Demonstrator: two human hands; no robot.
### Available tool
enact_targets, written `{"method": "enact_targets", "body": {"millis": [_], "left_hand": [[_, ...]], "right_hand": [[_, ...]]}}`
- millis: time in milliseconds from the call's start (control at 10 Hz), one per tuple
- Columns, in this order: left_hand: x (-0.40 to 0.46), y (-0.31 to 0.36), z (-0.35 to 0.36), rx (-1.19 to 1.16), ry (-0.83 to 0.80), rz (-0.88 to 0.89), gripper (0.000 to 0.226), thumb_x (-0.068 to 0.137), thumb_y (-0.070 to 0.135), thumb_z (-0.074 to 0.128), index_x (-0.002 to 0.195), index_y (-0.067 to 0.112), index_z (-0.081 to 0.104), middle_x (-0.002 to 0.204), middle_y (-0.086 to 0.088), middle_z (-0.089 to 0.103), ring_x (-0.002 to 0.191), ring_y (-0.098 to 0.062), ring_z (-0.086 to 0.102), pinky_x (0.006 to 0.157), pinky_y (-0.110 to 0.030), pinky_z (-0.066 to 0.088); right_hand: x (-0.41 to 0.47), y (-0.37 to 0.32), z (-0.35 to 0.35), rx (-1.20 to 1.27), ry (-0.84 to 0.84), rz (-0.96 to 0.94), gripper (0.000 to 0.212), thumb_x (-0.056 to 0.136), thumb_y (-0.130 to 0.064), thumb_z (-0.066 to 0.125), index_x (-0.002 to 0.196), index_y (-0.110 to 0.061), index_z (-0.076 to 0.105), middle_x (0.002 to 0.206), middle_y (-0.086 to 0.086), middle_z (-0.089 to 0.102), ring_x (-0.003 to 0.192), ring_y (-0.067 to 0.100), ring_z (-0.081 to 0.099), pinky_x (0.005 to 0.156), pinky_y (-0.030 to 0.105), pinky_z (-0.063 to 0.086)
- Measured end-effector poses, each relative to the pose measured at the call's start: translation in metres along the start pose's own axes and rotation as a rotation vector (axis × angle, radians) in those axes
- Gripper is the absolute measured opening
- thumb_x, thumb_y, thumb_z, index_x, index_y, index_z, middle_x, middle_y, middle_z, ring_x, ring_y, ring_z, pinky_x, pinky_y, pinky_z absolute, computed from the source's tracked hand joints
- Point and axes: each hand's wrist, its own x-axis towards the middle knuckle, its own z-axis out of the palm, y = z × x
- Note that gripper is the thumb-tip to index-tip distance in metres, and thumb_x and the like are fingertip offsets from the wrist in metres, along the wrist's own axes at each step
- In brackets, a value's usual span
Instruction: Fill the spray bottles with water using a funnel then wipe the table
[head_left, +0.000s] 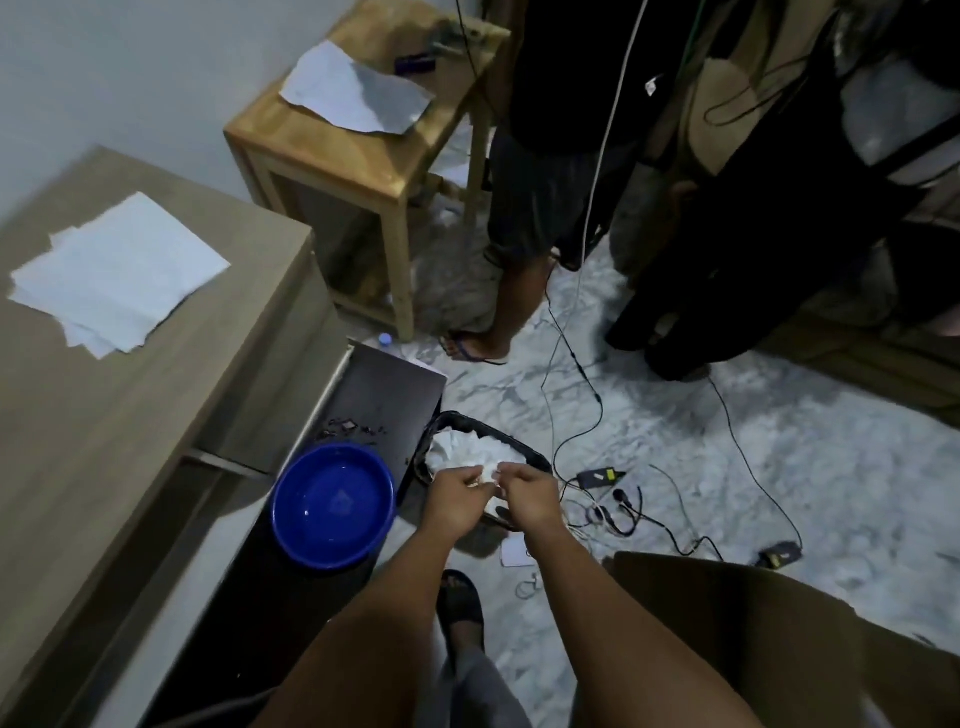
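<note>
Here both hands (493, 491) pinch crumpled paper (488, 474) above the bin (535, 460).

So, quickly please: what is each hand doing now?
Left hand: pinches the crumpled white paper over the black bin.
Right hand: pinches the same paper.

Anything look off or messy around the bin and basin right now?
Yes. Small dark debris is scattered on the dark low table behind the blue basin. Cables and adapters sprawl over the floor beside the bin, where both hands hold crumpled tissue.
</note>
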Motion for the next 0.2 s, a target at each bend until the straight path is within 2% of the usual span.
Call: {"method": "enact_targets", "body": {"millis": [100,200], "left_hand": [[0.033,0.003,0.004,0.123,-0.005,-0.025,0.06,0.087,0.022,0.068,0.143,0.006,0.051,0.139,-0.011,0.059,0.122,-0.026,0.059,0.1,-0.028,0.047],[0.058,-0.005,0.004,0.219,0.068,-0.045,0.065,0.077,0.036,0.063,0.136,0.01,0.057,0.127,-0.013,0.066,0.112,-0.032,0.063,0.095,-0.042,0.053]], "right_hand": [[0.027,-0.009,0.0,-0.18,-0.053,-0.032,0.033,0.096,-0.002,0.061,0.127,-0.007,0.07,0.109,0.014,0.073,0.079,0.022,0.066,0.084,0.038,0.054],[0.038,-0.02,-0.006,-0.424,-0.05,-0.084,0.046,0.095,-0.005,0.062,0.14,-0.006,0.064,0.126,0.016,0.071,0.098,0.029,0.069,0.092,0.033,0.052]]}}
